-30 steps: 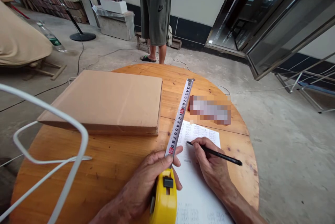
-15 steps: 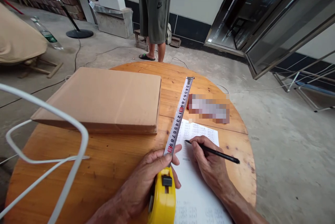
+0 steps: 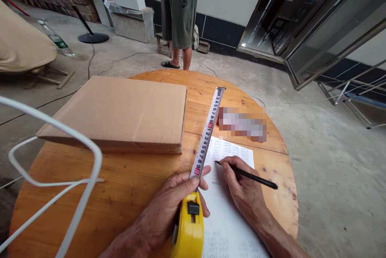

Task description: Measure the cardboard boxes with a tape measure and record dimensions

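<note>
My left hand (image 3: 177, 199) is wrapped round a yellow tape measure (image 3: 189, 230), its thumb pressing on the drawn-out blade. The blade (image 3: 206, 135) points away from me, and its metal hook is at the far end. My right hand (image 3: 243, 183) pinches a black pen (image 3: 256, 178), with the tip at the paper. Under both hands lies a white sheet of paper (image 3: 223, 205) bearing rows of small handwritten figures, too small to read. A flat brown cardboard box (image 3: 129, 113) rests on the table left of the blade.
The round wooden table (image 3: 90, 201) carries a blurred-out reddish object (image 3: 243, 124) at right. A bent white cable or tube (image 3: 81, 141) crosses the left foreground. Beyond the table stands a person (image 3: 179, 13) in grey shorts. A plastic bottle (image 3: 56, 39) lies on the floor.
The view has shifted very slightly, so everything sits a few pixels further right. Both hands keep their hold, and the pen tip stays at about the same place on the paper.
</note>
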Motion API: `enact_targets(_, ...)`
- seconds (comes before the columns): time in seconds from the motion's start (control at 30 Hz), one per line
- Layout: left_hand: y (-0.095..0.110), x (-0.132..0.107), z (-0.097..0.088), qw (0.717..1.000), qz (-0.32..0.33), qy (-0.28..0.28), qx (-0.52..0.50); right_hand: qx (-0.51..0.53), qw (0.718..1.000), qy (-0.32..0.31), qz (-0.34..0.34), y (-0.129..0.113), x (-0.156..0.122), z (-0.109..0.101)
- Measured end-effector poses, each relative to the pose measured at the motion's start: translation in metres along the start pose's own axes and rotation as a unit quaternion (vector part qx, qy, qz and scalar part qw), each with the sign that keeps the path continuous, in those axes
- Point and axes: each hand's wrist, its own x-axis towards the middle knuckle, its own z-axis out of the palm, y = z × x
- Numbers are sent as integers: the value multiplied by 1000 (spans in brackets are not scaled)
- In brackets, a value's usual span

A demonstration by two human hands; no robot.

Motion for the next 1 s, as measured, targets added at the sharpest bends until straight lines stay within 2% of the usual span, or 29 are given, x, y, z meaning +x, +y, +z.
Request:
enact_targets(0.37, 0, 0, -1, 1000, -7, -5, -12, 15, 999, 9, 28, -1, -1, 1)
enact_targets(0.77, 0, -1, -1, 1000, 1, 0, 0, 10, 1000, -5, -6, 1, -1, 0)
enact_targets(1.0, 2, 1, 1, 1000, -4, -10, -14, 8, 1000, 11, 2, 0, -2, 0)
